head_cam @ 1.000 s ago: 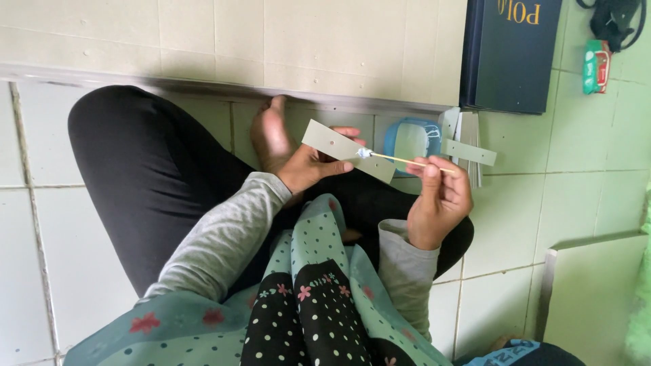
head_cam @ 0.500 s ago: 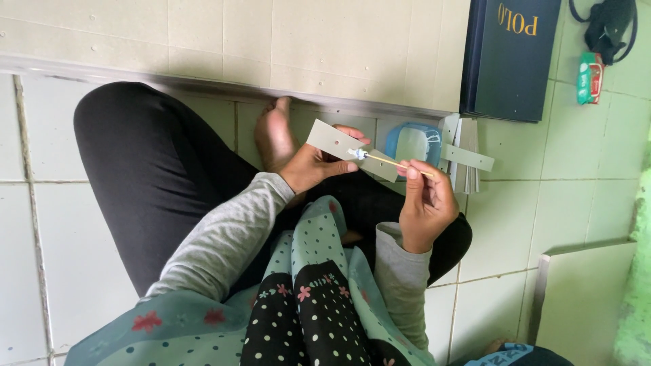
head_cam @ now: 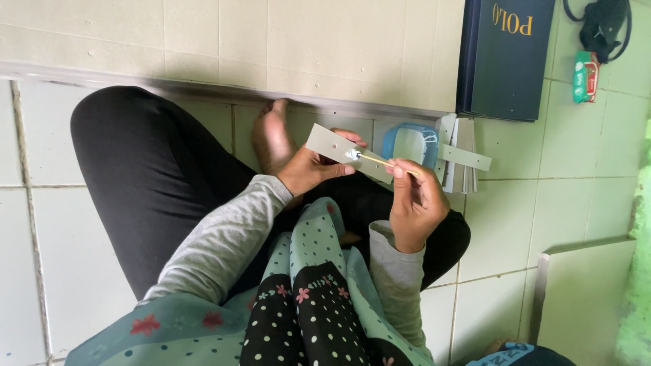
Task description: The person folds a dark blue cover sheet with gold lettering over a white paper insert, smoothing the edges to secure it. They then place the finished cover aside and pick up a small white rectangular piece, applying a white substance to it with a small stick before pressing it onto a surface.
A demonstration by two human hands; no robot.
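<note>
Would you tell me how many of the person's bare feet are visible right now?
1. A bare foot rests on the tiled floor by the wall, just beyond the left hand. The other foot may be hidden under the black-clad legs.

A dark blue box [head_cam: 508, 57] stands at one o'clock against the pale tiled wall [head_cam: 203, 34]. A black cable bundle [head_cam: 603, 24] lies at the far two o'clock corner, with a small green and red packet [head_cam: 586, 76] just below it. A blue-rimmed tub [head_cam: 411, 144] holding something white sits on the tiled floor [head_cam: 542, 183] right of centre, just beside a stack of grey card strips [head_cam: 463, 159]. A loose tile slab [head_cam: 586, 298] leans at four o'clock. A bare foot [head_cam: 270, 139] rests near centre, below the wall's base.
</note>
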